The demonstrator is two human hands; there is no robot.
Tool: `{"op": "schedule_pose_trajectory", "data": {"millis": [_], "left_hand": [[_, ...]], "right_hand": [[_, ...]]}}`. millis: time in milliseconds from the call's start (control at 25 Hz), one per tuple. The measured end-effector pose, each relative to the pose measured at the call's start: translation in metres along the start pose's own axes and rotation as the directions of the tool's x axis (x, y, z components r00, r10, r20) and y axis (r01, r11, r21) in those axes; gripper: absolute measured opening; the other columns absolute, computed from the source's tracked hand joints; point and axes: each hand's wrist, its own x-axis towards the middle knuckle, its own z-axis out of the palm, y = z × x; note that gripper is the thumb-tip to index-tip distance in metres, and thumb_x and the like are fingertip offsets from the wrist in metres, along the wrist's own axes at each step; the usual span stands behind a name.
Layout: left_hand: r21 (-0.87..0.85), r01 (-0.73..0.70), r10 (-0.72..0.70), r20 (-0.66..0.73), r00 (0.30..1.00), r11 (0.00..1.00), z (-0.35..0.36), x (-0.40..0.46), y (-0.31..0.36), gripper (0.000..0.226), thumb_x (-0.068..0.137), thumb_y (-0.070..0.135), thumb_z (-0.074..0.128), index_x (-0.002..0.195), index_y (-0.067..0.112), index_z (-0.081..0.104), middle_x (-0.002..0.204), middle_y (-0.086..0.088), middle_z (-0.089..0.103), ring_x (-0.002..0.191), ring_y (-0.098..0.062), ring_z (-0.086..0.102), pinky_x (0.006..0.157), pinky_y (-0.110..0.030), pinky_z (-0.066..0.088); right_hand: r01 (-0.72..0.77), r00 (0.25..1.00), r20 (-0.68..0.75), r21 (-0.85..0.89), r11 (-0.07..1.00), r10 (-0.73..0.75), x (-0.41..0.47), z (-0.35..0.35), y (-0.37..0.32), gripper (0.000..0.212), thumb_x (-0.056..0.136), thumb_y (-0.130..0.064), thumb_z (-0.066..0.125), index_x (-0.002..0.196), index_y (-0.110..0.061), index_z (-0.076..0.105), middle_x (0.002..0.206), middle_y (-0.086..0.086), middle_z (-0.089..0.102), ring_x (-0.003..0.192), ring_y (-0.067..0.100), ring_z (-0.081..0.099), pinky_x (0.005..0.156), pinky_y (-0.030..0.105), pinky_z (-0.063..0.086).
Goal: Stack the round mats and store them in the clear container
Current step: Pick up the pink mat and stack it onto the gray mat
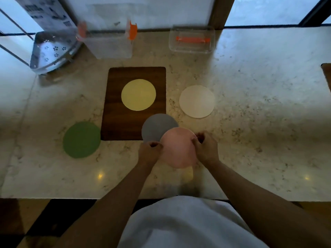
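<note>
A pink round mat [177, 147] is held between both hands just above the marble counter, overlapping the near edge of a grey round mat [156, 127]. My left hand [149, 153] pinches its left rim and my right hand [206, 149] pinches its right rim. A yellow mat [138, 95] lies on the dark wooden board [116, 104]. A white mat [197, 101] rests to the right of the board, a green mat [81, 139] to its left. The clear container [111, 44] with orange clips stands open at the back.
A clear lid [192, 41] with an orange clip lies at the back right. A perforated metal rack [52, 51] stands at the back left. The counter's front edge runs just before my body, and a brown object [326, 72] shows at the right edge.
</note>
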Motion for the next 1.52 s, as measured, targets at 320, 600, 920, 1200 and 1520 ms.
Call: {"op": "schedule_pose_trajectory", "data": {"millis": [320, 600, 920, 1200, 1520], "left_hand": [[0.019, 0.021, -0.019, -0.113, 0.993, 1.0, -0.061, 0.049, 0.004, 0.011, 0.083, 0.02, 0.072, 0.089, 0.011, 0.075, 0.084, -0.008, 0.074, 0.08, -0.027, 0.069, 0.072, -0.041, 0.06], [0.106, 0.027, -0.014, -0.12, 0.993, 0.994, -0.068, 0.084, 0.011, 0.007, 0.079, 0.024, 0.079, 0.079, 0.023, 0.072, 0.08, 0.001, 0.073, 0.074, -0.019, 0.07, 0.074, -0.048, 0.061], [0.186, 0.032, -0.01, -0.117, 0.993, 0.982, -0.06, 0.1, 0.011, 0.007, 0.077, 0.026, 0.079, 0.081, 0.024, 0.072, 0.083, 0.004, 0.07, 0.084, -0.018, 0.067, 0.077, -0.04, 0.058], [0.184, 0.033, -0.004, -0.16, 0.987, 0.982, -0.054, 0.1, 0.009, 0.009, 0.079, 0.027, 0.077, 0.085, 0.021, 0.073, 0.083, 0.005, 0.068, 0.084, -0.016, 0.065, 0.071, -0.032, 0.053], [0.341, -0.029, 0.091, -0.166, 0.982, 0.939, -0.049, 0.095, 0.007, 0.025, 0.084, 0.023, 0.071, 0.105, 0.01, 0.071, 0.11, -0.007, 0.07, 0.099, -0.021, 0.063, 0.085, -0.035, 0.05]], "right_hand": [[0.009, 0.994, 0.108, -0.071, 0.997, -0.001, 0.033, 0.051, -0.052, 0.012, 0.089, -0.029, 0.064, 0.096, -0.021, 0.06, 0.084, -0.01, 0.06, 0.077, 0.01, 0.057, 0.061, 0.018, 0.039], [-0.049, 0.992, 0.114, -0.083, 0.995, 0.059, 0.057, 0.06, -0.062, 0.009, 0.087, -0.024, 0.067, 0.092, -0.022, 0.059, 0.084, -0.008, 0.061, 0.077, 0.011, 0.057, 0.055, 0.011, 0.035], [-0.004, 0.991, 0.135, -0.106, 0.994, 0.019, 0.068, 0.063, -0.056, 0.012, 0.084, -0.024, 0.07, 0.093, -0.022, 0.062, 0.082, -0.01, 0.062, 0.076, 0.01, 0.059, 0.068, 0.025, 0.043], [0.016, 0.993, 0.118, -0.13, 0.991, -0.001, 0.075, 0.066, -0.055, 0.01, 0.084, -0.024, 0.07, 0.091, -0.023, 0.063, 0.085, -0.007, 0.065, 0.079, 0.011, 0.061, 0.069, 0.025, 0.046], [0.025, 0.995, 0.099, -0.268, 0.963, 0.002, 0.075, 0.059, -0.05, 0.021, 0.087, -0.028, 0.065, 0.102, -0.014, 0.07, 0.098, 0.0, 0.071, 0.08, 0.01, 0.058, 0.073, 0.025, 0.042]]}}
